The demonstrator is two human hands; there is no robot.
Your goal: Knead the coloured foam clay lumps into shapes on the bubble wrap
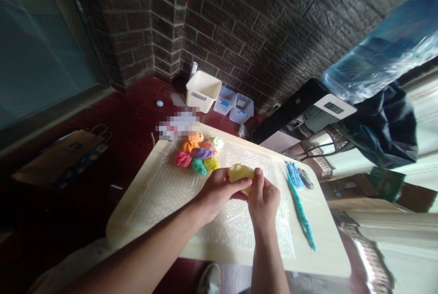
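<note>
Between my two hands is a flattened piece of pale yellow modelling clay point(240, 173), held above the table. My left hand point(219, 190) grips its left side, with the thumb laid across the front. My right hand point(263, 193) pinches its right edge, thumb pointing up. Some fingers are hidden behind the clay. Just beyond, a cluster of coloured clay lumps rests on the bubble wrap point(164, 198): a red lump point(184, 159), a green lump point(198, 166), a purple lump point(203, 153) and a yellow lump point(211, 163) among several others.
On the right of the pale table point(325, 234) lie a long teal strip point(301, 212), a blue textured bundle point(294, 175) and a grey one point(305, 179). A white bin point(203, 91) and clear boxes point(241, 107) stand by the brick wall. A paper bag point(65, 154) lies left.
</note>
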